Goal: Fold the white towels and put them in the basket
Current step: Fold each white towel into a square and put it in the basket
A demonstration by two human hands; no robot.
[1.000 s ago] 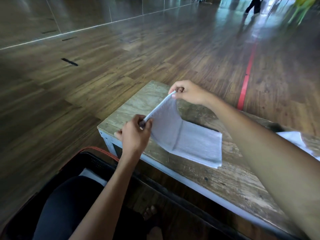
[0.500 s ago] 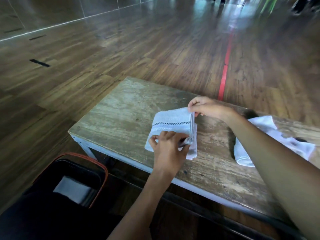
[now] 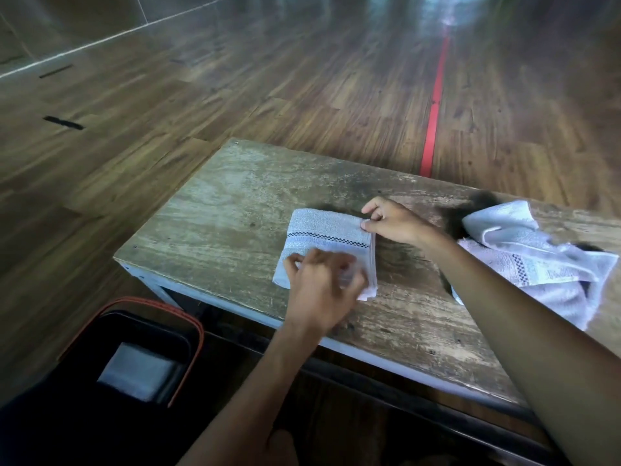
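Observation:
A folded white towel (image 3: 322,235) with a black checked stripe lies on the worn wooden table (image 3: 218,210). My left hand (image 3: 321,290) covers its near part and looks blurred; its fingers lie on the cloth and its thumb reaches toward the near right corner. My right hand (image 3: 391,222) pinches the towel's far right corner between thumb and fingers. A crumpled white towel (image 3: 524,260) lies on the table to the right. The black basket (image 3: 141,344) with an orange rim stands on the floor at lower left, with a folded white towel (image 3: 134,371) inside.
Brown wooden floor surrounds the table, with a red line (image 3: 433,112) running away beyond it. The table's near edge has a pale metal frame. My dark-clothed leg fills the lower left corner, next to the basket.
The lifted half of the towel was folded over to the right and laid flat. Both hands came down onto the folded towel. The view shifted, bringing the crumpled towel into sight.

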